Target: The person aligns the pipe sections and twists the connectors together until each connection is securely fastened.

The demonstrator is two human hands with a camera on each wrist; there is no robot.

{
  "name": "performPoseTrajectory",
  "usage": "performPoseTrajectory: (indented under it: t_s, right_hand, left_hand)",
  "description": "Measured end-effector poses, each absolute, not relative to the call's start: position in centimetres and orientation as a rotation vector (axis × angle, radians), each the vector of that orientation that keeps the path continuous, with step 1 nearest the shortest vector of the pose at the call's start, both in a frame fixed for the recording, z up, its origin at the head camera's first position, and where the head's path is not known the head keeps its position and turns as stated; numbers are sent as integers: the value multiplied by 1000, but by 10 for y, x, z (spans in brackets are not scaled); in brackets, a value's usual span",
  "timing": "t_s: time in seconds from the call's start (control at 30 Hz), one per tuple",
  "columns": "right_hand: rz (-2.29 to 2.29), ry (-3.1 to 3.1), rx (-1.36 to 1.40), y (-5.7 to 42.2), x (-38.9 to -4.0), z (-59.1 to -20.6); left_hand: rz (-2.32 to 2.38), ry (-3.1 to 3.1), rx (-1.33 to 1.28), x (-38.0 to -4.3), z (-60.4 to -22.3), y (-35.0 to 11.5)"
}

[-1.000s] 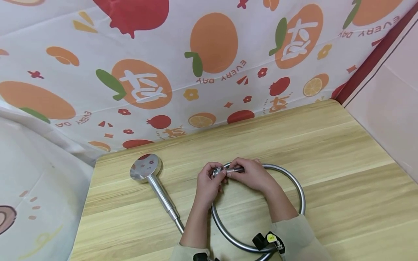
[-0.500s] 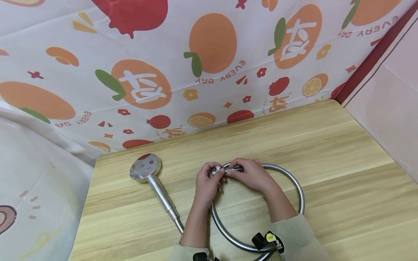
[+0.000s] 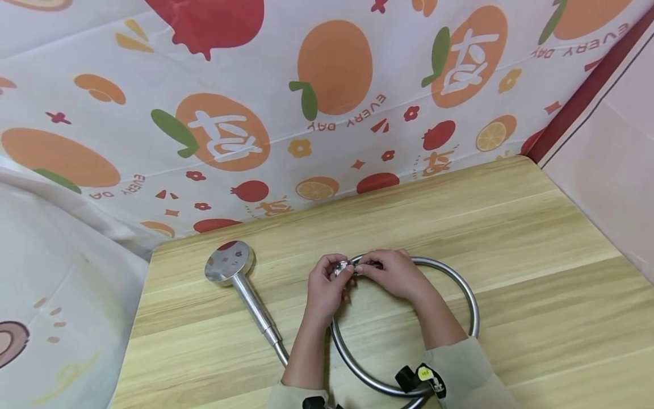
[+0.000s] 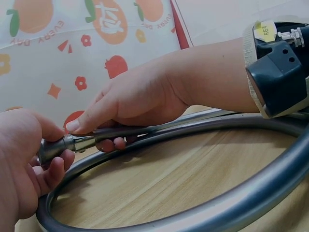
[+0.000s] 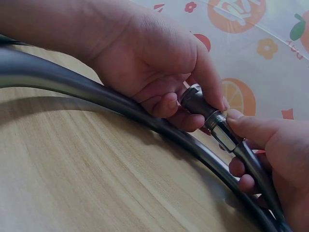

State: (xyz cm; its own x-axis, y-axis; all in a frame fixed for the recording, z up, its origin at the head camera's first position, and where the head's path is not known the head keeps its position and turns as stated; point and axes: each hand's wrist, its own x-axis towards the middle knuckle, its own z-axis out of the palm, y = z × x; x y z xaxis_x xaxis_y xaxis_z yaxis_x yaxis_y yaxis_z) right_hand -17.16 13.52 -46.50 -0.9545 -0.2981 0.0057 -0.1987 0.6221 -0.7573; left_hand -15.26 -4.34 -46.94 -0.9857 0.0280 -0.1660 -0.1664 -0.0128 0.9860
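Observation:
My left hand [image 3: 325, 287] pinches a short dark metal connector [image 5: 198, 102] between thumb and fingers. Up against it, my right hand [image 3: 395, 274] holds the end of a shower hose [image 5: 253, 164], thumb near the shiny hex fitting [image 5: 225, 136]. The connector and the fitting are in line and touching, with a ring of thread showing at the joint; how far they are screwed together I cannot tell. Behind the hands the grey metal hose [image 3: 467, 292] curves in a big loop. To the left a round chrome shower head [image 3: 228, 263] lies on the table, its handle running toward my left forearm.
The wood-grain table [image 3: 536, 255] reaches back to a fruit-printed cloth [image 3: 334, 147]. White cloth [image 3: 56, 272] hangs at the left and a pale panel [image 3: 608, 147] stands at the right. Part of the hose passes beneath my right wrist camera [image 3: 421, 378].
The fingers of my right hand have shifted slightly toward the joint, hiding more of the fitting. My left hand, the shower head and the hose loop stay nearly in place.

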Motion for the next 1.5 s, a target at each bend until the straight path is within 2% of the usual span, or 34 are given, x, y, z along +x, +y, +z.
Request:
performPoseTrajectory:
  t_s: [0.47,0.93,1.5]
  right_hand:
    - [-1355,2719,-225,140,-171,-467]
    - [-1253,2765,-335,137,-173,-465]
    - [-1252,2771,-322,138,-173,-468]
  left_hand:
    - [2192,2039,-189,-153,-470,-41]
    - [2198,2070,-129,-153,-469,-44]
    - [2149,2079,-144,-153,-468,-44]
